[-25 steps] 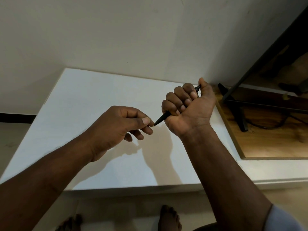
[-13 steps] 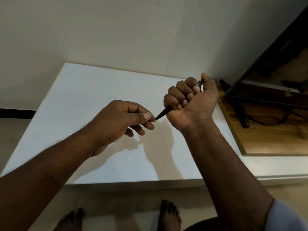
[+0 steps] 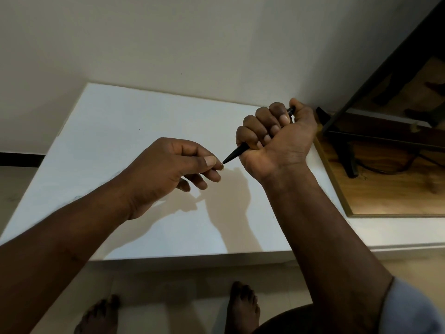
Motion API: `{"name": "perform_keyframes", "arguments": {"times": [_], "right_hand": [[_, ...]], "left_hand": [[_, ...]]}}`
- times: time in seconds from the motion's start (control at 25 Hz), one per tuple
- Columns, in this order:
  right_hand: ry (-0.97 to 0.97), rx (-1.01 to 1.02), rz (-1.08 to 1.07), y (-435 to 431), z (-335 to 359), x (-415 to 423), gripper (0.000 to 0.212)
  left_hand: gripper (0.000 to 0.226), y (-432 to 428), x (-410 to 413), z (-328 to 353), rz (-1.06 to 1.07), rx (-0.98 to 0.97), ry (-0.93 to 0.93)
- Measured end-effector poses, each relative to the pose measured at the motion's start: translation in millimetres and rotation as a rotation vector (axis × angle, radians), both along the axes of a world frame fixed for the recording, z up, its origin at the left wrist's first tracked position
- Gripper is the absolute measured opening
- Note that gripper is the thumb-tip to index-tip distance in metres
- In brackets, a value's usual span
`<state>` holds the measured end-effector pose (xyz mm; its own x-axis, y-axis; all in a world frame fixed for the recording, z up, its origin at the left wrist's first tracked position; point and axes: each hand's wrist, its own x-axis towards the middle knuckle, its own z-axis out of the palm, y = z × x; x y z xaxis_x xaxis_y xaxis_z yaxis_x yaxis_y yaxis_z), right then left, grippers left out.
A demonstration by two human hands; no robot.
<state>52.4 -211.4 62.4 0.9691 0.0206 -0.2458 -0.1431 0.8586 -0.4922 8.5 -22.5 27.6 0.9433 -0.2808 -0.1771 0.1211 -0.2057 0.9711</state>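
Observation:
My right hand (image 3: 277, 138) grips a black pen (image 3: 234, 155) in a fist, palm toward me. The pen's top end pokes out by the thumb and its pointed tip aims left and down. My left hand (image 3: 168, 169) pinches thumb and forefinger together right at that tip, with the other fingers curled loosely beneath. Both hands hover above a white table (image 3: 120, 128). Most of the pen's barrel is hidden inside the fist.
A wooden surface (image 3: 385, 196) adjoins the table on the right, carrying a black stand (image 3: 346, 160) and a dark cable (image 3: 390, 169). A plain wall rises behind. My bare feet (image 3: 243, 307) stand on the floor below the table's front edge.
Both hands have risen slightly in view, keeping the same hold on the pen. The left fingers stay at the tip.

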Motion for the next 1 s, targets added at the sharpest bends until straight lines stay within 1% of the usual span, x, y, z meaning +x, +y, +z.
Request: {"name": "perform_keyframes", "arguments": {"times": [0.2, 0.4, 0.64, 0.8, 1.0], "right_hand": [[-0.001, 0.029, -0.017, -1.3, 0.9, -0.6, 0.052], [-0.011, 0.023, -0.018, -1.2, -1.1, -0.1, 0.048], [-0.010, 0.038, -0.015, -0.1, -1.9, -1.2, 0.052], [-0.006, 0.028, -0.029, -0.5, -1.1, -0.7, 0.047], [0.004, 0.028, -0.036, 1.2, -0.9, -1.7, 0.050]], "left_hand": [[0.023, -0.2, -0.9, 1.1, -0.005, 0.004, -0.003], [0.021, -0.9, -1.3, 1.4, -0.004, -0.001, 0.004], [0.019, -0.6, -1.4, 0.9, -0.009, 0.001, 0.001], [0.017, -0.3, -1.1, 0.2, -0.010, -0.007, 0.003], [0.018, -1.1, -1.1, 0.9, -0.008, -0.004, 0.006]]}}
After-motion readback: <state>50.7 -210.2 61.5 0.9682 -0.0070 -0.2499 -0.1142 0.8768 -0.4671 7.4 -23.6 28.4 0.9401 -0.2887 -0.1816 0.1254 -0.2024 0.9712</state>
